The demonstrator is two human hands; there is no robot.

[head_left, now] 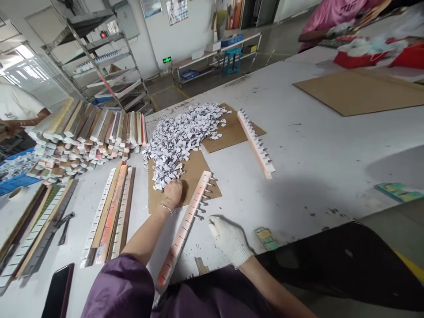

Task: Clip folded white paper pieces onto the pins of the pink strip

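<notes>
My left hand (173, 193), bare with a bracelet at the wrist, is at the near edge of a heap of small white-and-grey pieces (182, 132). Its fingers are curled, and what they hold, if anything, is hidden. In a white knitted glove, my right hand (228, 238) hovers over the table just right of a slotted wooden strip (185, 225). The gloved fingers are bent together; I cannot make out anything in them. Several small pieces stick out from the strip's far slots, while its near slots are bare. The strip lies slanted between my hands.
Another strip (255, 143) filled with pieces lies beyond, beside cardboard (225, 137). Left are more slotted strips (109, 212), a stack of wooden bars (89, 132), pliers (64, 227) and a phone (58, 291). A person in pink (331, 20) works at the far right.
</notes>
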